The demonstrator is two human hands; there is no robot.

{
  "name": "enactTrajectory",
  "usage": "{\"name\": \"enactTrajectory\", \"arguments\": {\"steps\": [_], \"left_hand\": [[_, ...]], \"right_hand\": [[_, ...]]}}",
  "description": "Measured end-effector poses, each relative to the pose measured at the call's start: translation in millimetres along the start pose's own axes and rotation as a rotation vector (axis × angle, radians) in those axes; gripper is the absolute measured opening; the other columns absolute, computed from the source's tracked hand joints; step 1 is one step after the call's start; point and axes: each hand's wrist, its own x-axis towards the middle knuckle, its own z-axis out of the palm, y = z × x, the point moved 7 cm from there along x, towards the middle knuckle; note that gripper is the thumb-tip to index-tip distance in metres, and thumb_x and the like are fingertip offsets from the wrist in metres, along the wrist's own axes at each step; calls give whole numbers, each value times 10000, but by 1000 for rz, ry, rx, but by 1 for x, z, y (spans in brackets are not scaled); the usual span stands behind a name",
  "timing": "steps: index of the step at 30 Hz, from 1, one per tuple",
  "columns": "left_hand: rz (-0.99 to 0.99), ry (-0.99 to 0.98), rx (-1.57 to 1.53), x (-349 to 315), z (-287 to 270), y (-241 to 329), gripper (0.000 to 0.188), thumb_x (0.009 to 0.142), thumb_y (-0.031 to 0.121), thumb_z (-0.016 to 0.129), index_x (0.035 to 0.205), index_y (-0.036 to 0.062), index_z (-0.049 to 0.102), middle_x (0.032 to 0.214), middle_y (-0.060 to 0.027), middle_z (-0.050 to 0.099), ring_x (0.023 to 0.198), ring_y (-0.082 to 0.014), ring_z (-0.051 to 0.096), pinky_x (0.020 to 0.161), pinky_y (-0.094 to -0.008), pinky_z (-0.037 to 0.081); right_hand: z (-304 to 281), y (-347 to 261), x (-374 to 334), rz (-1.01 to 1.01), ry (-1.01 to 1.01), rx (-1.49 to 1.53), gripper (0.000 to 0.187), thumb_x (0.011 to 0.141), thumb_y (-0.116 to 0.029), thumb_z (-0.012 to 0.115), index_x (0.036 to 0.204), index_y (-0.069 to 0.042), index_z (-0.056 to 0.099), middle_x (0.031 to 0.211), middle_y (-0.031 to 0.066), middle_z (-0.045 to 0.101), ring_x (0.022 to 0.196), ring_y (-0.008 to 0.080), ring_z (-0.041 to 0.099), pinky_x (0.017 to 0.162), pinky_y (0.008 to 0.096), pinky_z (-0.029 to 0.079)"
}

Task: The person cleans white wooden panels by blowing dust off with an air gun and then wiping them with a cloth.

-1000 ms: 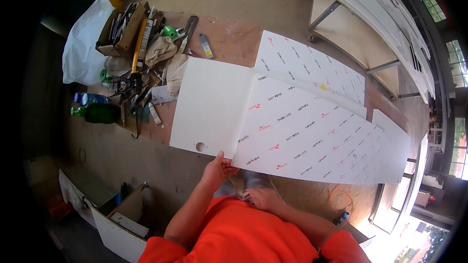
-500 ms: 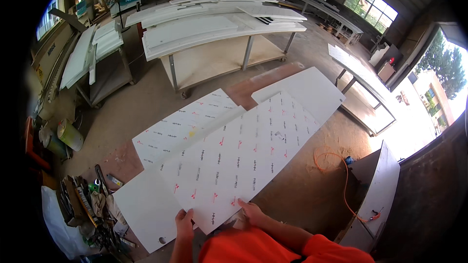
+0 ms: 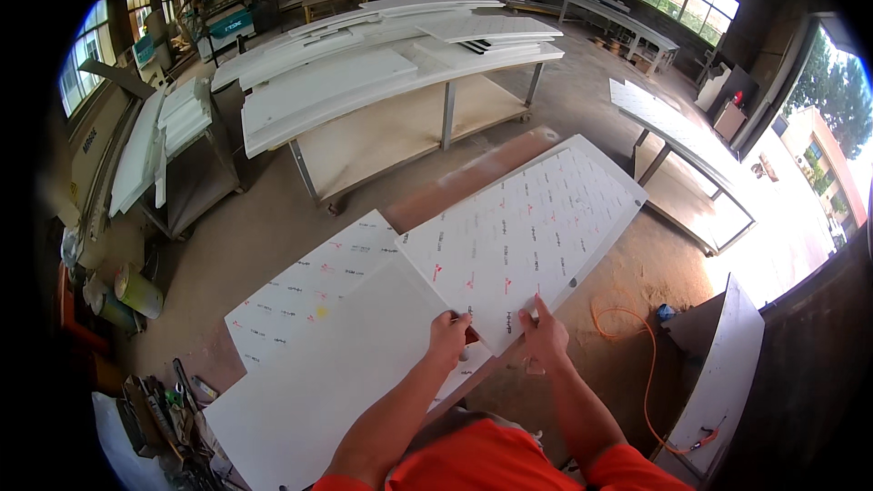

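Observation:
A long white panel (image 3: pixel 518 236), covered with film bearing rows of small red and black print, slants away to the far right. My left hand (image 3: pixel 447 338) pinches its near left corner. At the near right edge, my right hand (image 3: pixel 547 336) is closed with the thumb on top; its other fingers are partly hidden. Beneath and left of that panel lies a plain white board (image 3: pixel 336 382), which my left forearm crosses. Another printed panel (image 3: pixel 309 286) shows beyond the plain board. A dark hole (image 3: pixel 573 283) shows at the right edge of the stack.
Wheeled benches with stacked white boards (image 3: pixel 336 82) stand ahead, and a smaller cart (image 3: pixel 168 141) is at left. Tools and scraps (image 3: pixel 168 409) crowd the lower left. At right, an orange hose (image 3: pixel 647 391) runs to a white cabinet-like piece (image 3: pixel 727 355). A table (image 3: pixel 673 127) stands near the doorway.
The printed panel has slid toward the far right, over the right-hand part of the stack, uncovering the plain board at left. Both hands have travelled right and forward with it.

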Motion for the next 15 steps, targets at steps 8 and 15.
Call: {"name": "enactTrajectory", "arguments": {"steps": [8, 15], "left_hand": [[245, 40, 393, 26, -29, -48, 358, 1022, 165, 676, 1305, -52, 642, 1130, -132, 746, 965, -185, 728, 881, -316, 586], [137, 367, 130, -92, -182, -129, 384, 1000, 215, 711, 1281, -42, 665, 1080, -117, 755, 1027, -181, 710, 901, -317, 565]], "right_hand": [[28, 84, 118, 17, -57, -308, 743, 1017, -537, 576, 1591, -85, 443, 1192, 256, 736, 1129, 438, 699, 972, 525, 528], [41, 74, 157, -210, -225, -365, 769, 905, -432, 739, 1461, 61, 541, 1185, 295, 728, 1105, 451, 709, 959, 512, 548]]}}
